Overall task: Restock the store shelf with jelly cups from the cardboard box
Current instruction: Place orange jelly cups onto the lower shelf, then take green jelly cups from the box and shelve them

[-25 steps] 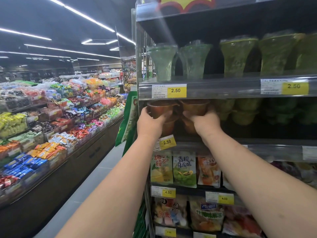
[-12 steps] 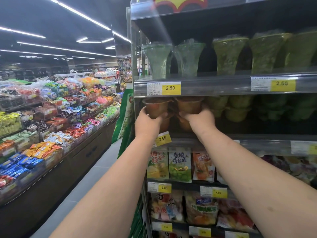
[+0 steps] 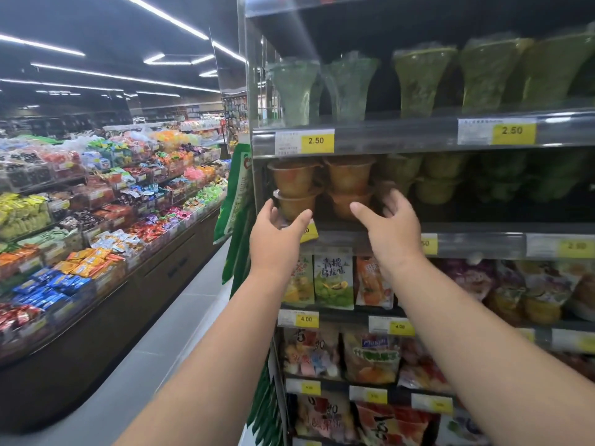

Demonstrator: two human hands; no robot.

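Candy bins (image 3: 96,201) fill the far left, across the aisle. Left hand (image 3: 278,233) is raised to the left end of the shelf (image 3: 483,244), thumb and fingers spread either side of the lower cup in the left jelly stack (image 3: 296,191), gripping nothing; whether it touches cannot be told. Just beside stands the right jelly stack (image 3: 349,188), also two orange cups high, at the shelf's front edge. Right hand (image 3: 391,226) hovers spread and empty before its lower cup. Green cups (image 3: 436,188) sit further right.
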